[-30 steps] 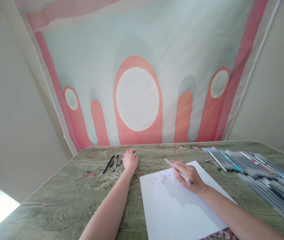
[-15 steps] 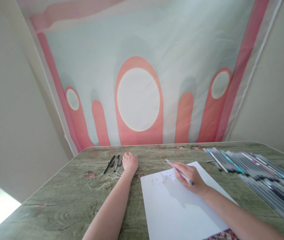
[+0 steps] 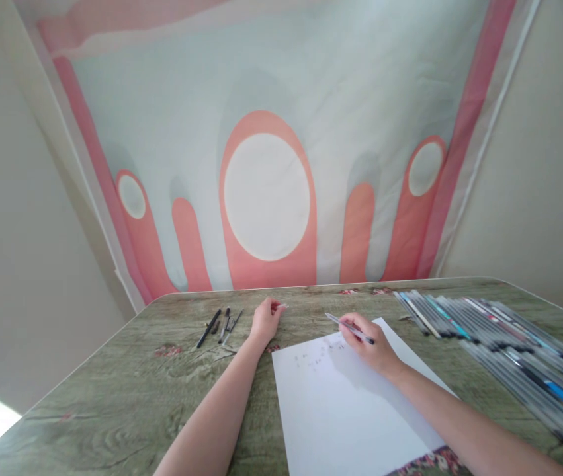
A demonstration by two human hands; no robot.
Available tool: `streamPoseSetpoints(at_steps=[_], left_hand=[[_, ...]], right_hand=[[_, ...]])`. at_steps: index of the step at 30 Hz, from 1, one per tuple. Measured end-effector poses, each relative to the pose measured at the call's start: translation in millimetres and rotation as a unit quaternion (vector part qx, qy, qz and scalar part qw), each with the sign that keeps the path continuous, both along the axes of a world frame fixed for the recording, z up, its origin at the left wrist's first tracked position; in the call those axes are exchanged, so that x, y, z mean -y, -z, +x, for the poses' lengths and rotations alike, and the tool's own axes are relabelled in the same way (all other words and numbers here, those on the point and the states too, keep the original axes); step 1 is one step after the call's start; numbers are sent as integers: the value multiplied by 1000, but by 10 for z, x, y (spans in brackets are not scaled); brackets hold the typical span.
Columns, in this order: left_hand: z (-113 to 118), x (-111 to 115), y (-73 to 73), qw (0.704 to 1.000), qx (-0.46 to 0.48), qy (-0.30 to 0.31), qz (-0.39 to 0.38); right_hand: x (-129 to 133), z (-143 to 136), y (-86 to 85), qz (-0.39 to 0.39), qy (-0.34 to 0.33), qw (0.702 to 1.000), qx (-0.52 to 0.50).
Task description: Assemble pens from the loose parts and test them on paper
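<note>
My right hand [image 3: 369, 345] is closed around a clear-barrelled pen [image 3: 350, 326] with a dark end, its tip pointing left beyond the paper's far edge. Beneath that hand lies a white sheet of paper [image 3: 331, 403] with small dark marks near its top. Farther left, my left hand [image 3: 266, 318] is raised slightly over the table with fingers pinched; a small pale thin piece [image 3: 282, 306] sticks out from them, too small to name. Beside it lie a black pen [image 3: 208, 328] and several small pen parts [image 3: 224, 325], including a thin stick [image 3: 233, 326].
Many grey pens [image 3: 460, 316] are spread in rows on the right of the wood-patterned table [image 3: 127, 396], some with blue or white parts. A patterned cloth [image 3: 430, 461] shows at the paper's near edge. A pink and pale-blue wall hanging [image 3: 331, 99] rises behind the table.
My left hand has lifted and moved right, away from the pen parts, with a small pale piece now in its fingers. My right hand still holds the pen. The view has shifted slightly.
</note>
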State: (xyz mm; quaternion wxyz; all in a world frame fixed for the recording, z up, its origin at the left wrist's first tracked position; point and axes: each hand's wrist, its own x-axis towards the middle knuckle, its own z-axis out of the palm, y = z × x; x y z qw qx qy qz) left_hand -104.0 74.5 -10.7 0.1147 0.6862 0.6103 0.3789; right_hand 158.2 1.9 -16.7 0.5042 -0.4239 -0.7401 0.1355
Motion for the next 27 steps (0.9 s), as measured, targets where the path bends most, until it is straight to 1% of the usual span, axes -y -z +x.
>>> streamPoseSetpoints(at_steps=[2,4,6,8,12,19,22,27], left_hand=[[139,21,14,992,102,69,-7],[295,59,32,974,187,121,-41],[444,110,45,952,246,167,-72],[564,166,50,935,285,193,-91],[676,247,50,918,326,198,-113],[669,244,66,908,352,189,-129],[682,261,49,904,359,193,-126],[711,317,-19,899,368,200,-128]], right_hand=[[-32,23,16,-37,3,998,-49],[-62,42,27,-82,-12,992,-101],[-88,55,28,-132,-29,978,-157],[-109,63,24,-175,-39,961,-211],[-146,83,17,-228,-61,928,-289],[-232,149,53,-278,-90,877,-381],[-248,158,67,-288,-93,869,-392],[-234,143,72,-297,-94,870,-382]])
